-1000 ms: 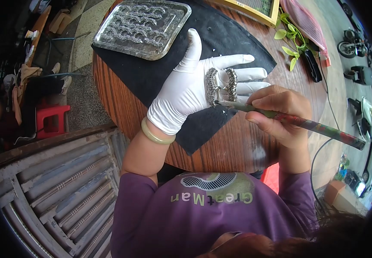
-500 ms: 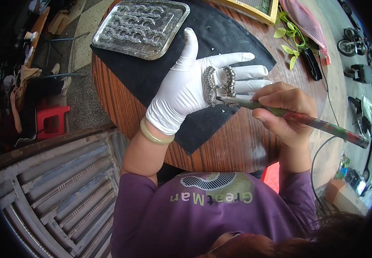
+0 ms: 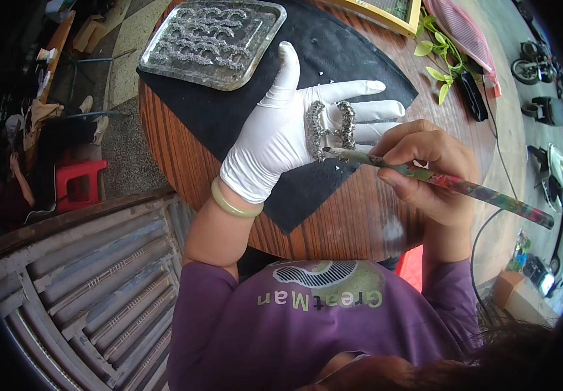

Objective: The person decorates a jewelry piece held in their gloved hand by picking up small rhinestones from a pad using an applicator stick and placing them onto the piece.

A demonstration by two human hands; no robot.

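Our gloved left hand (image 3: 275, 143) is flat, palm up, fingers spread, with the silver beaded piece (image 3: 331, 129) resting across the fingers over the black mat (image 3: 229, 117). Our bare right hand (image 3: 425, 173) pinches the painted stick (image 3: 464, 189), tip touching the piece's lower edge. Metal tray (image 3: 213, 39) of similar pieces sits well apart at the mat's far end.

Soft even daylight is filling the sharp centre, while the fisheye lens is bending and darkening the edges.
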